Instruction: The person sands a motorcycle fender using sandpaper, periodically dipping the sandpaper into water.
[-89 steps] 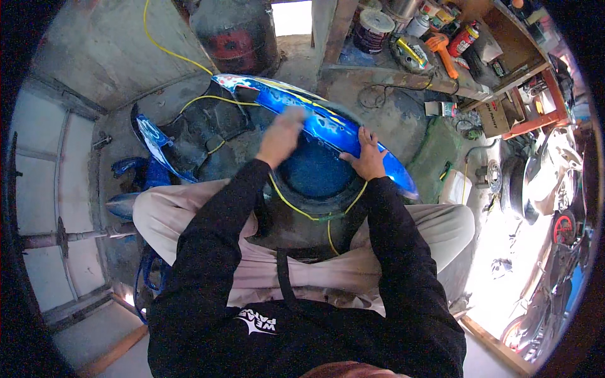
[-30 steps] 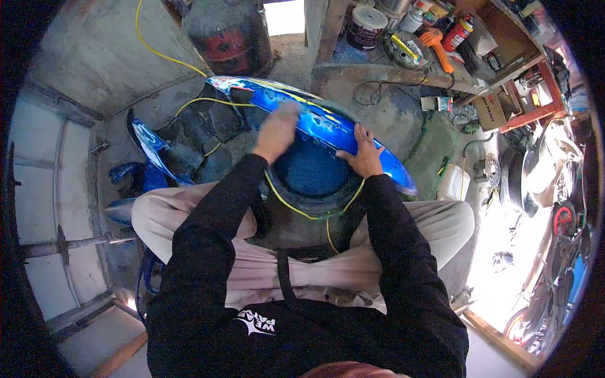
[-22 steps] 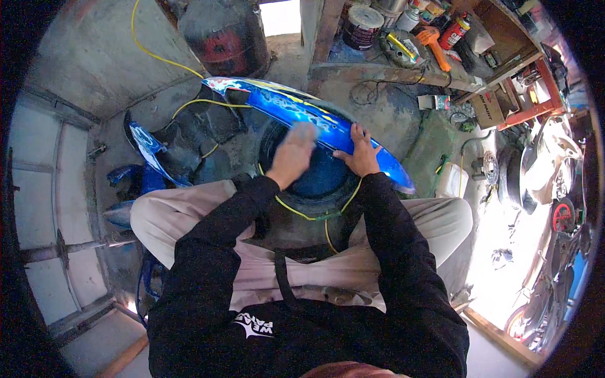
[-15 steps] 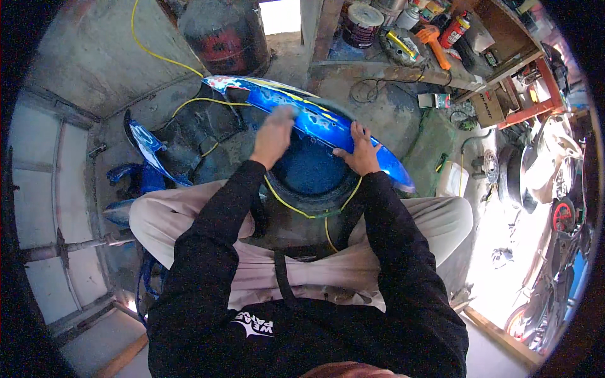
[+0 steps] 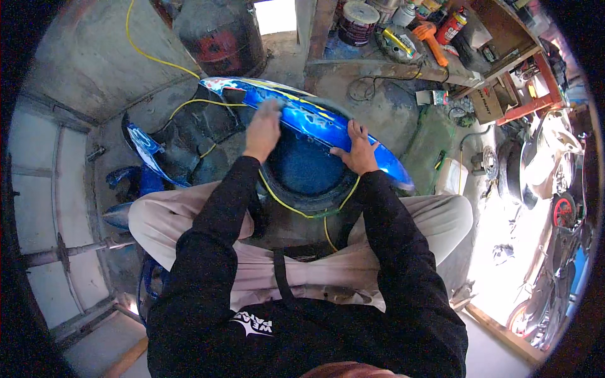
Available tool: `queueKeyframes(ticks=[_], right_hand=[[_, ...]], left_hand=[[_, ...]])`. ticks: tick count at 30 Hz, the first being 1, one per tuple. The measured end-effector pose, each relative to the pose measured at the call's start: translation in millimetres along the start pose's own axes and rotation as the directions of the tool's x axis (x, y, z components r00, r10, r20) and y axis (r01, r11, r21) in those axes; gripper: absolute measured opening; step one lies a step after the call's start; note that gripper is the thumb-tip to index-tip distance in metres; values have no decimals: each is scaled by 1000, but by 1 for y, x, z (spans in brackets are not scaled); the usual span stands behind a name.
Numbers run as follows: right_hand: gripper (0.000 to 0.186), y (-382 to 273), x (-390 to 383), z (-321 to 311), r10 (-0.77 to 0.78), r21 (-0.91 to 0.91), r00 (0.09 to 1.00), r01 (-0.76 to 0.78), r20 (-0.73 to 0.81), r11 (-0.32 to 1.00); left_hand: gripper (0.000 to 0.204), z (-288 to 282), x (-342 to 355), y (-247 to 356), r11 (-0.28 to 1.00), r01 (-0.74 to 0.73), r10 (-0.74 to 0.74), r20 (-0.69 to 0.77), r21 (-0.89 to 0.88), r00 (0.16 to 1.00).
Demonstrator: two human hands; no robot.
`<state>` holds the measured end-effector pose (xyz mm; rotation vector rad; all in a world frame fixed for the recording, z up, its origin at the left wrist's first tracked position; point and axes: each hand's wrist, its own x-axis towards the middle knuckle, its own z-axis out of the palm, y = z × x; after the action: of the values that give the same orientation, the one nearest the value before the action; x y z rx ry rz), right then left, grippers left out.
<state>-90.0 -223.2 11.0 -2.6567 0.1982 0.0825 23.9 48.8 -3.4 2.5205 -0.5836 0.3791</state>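
Observation:
A long, curved blue motorcycle body panel [image 5: 315, 124], with yellow and white graphics and dull, scuffed patches, lies slantwise in front of me. It rests over the far rim of a round dark tub [image 5: 309, 167], whose inside looks blue. My right hand [image 5: 360, 151] grips the panel's near edge right of the middle, thumb low and fingers over the top. On the panel's left half is my left hand [image 5: 263, 131]. Its fingers are smeared by motion, and whether anything is under them cannot be seen.
A yellow cable [image 5: 283, 203] loops round the tub. Another blue-and-white panel [image 5: 146, 148] lies to the left. A dark drum [image 5: 220, 41] stands at the back, near a wooden shelf [image 5: 397, 70] with cans and an orange tool [image 5: 430, 44]. Motorcycle parts [image 5: 561, 151] crowd the right.
My left hand has slid a little to the left along the panel. My right hand keeps its hold, and the panel stays nearly in place.

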Motion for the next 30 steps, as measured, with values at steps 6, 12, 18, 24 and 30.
queueKeyframes(ticks=[6,12,18,24,30], right_hand=[[110,-1,2,0,6,-28,1000,-6,13,1000],[110,0,0,1,-10,-33,1000,10,-4,999],[111,-4,1,-1,23,-11,999,-22,27,1000],[111,-1,-1,-1,8,-33,999,-6,35,999],[109,-2,-2,-1,-3,6,1000,3,-18,1000]], left_hand=[[44,26,-38,62,982,-64,59,-37,-175,998],[35,14,-29,59,904,-382,414,170,-192,894],[38,6,-8,35,992,113,-117,-91,-49,989],[38,30,-23,72,923,-328,361,155,-203,920],[33,16,23,34,997,-56,47,-140,-61,989]])
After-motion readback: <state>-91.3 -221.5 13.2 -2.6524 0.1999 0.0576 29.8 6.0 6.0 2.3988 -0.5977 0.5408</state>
